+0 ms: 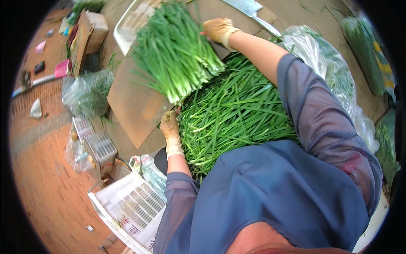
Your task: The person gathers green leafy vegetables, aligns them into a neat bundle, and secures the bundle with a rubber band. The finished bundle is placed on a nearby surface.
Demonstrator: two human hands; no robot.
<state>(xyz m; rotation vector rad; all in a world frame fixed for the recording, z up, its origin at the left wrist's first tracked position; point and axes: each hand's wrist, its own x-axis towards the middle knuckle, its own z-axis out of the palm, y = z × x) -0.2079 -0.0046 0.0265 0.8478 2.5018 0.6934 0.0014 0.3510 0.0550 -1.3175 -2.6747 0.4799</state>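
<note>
A bunch of garlic chives (pixel 180 54) lies across a brown board (pixel 131 104), pale cut ends towards me. Just beyond its near left corner is my left hand (pixel 170 127), in a tan glove, its fingers closed with a bit of red strip showing at the tips. My right hand (pixel 219 30), gloved likewise, is closed at the bunch's right side, and a red bit pokes out there too. Whether the two red bits join beneath the bunch is hidden. A heap of loose chives (pixel 234 111) fills the space between my arms and my lap.
A cleaver (pixel 245 8) lies past my right hand. White plastic baskets (pixel 122 30) stand at the far left, with a white crate (pixel 133 206) at near left. Bagged greens (pixel 330 60) sit to the right, and a plastic bag (pixel 90 92) of greens to the left. Beyond is brick paving (pixel 47 177).
</note>
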